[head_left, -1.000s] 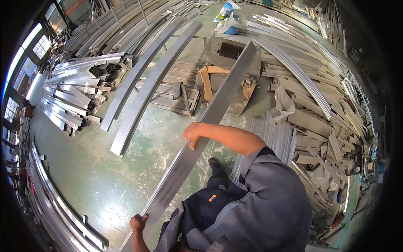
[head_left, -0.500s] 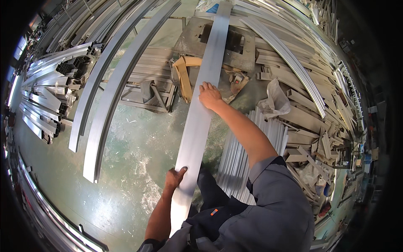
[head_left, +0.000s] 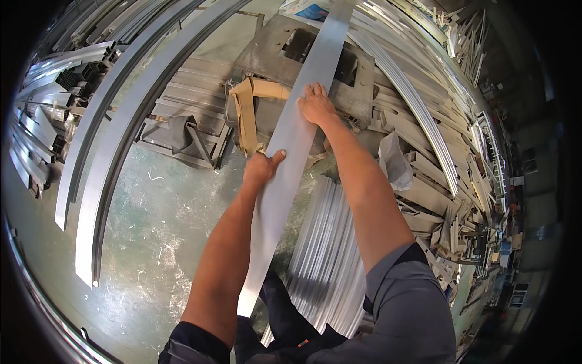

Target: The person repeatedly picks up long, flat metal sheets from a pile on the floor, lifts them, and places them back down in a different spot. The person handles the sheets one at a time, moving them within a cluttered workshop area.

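Note:
A long, flat, silver-grey metal profile (head_left: 285, 167) runs from just before my body to the far side, lying across a grey machine base (head_left: 260, 54) with a square opening. My left hand (head_left: 260, 168) is closed round its left edge, thumb on top and the other fingers hidden underneath. Farther along, my right hand (head_left: 316, 104) rests palm down on the upper face, its fingers laid out on the metal. Beneath the profile a bent strip of brown cardboard (head_left: 244, 115) shows beside the machine base.
Two long metal profiles (head_left: 121, 121) stretch along the left. A bundle of ribbed metal lengths (head_left: 321, 242) lies by my legs. Stacked offcuts (head_left: 424, 158) and a pale plastic bag (head_left: 395, 162) are on the right. A low metal frame (head_left: 188, 142) stands left of the cardboard.
My left hand has moved forward along the profile, closer to the right hand. The profile's near end has come into view, and the right hand sits farther forward in the picture.

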### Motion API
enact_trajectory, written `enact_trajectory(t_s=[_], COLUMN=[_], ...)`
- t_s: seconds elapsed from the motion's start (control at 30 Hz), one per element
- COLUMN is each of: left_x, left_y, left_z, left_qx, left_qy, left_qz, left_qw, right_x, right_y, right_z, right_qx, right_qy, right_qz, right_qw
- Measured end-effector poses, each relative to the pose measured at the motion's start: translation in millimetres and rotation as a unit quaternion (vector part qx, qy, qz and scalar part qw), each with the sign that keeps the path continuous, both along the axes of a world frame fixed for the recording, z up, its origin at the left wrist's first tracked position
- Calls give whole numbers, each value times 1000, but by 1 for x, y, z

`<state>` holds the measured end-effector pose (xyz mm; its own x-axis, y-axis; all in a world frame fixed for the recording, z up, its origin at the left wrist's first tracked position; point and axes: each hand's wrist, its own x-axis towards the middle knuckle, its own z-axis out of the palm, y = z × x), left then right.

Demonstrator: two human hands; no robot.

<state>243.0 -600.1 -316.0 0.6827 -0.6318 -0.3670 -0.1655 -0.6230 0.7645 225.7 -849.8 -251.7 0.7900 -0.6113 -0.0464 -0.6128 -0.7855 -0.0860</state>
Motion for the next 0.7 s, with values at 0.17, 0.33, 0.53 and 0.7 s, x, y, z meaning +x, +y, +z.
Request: enact_trajectory(t_s=[0.17,0.33,0.53,0.7], left_x=[-12,-77,-149,-223], left_y=[36,143,315,490], left_z=[-18,-44,-63,-75], left_qx=[34,40,78,101], left_qy=[8,-23,23,115], left_qz=[-14,1,-17,7], left_qw=[999,999,997,988], right_x=[-12,-63,-147,-224], right_y=[43,138,291,452], right_z=[-8,-18,-41,-60], right_qx=[-26,-35,-72,-95], right_qy=[25,61,79,89], right_qz=[4,52,147,214], right_qw=[999,996,983,968])
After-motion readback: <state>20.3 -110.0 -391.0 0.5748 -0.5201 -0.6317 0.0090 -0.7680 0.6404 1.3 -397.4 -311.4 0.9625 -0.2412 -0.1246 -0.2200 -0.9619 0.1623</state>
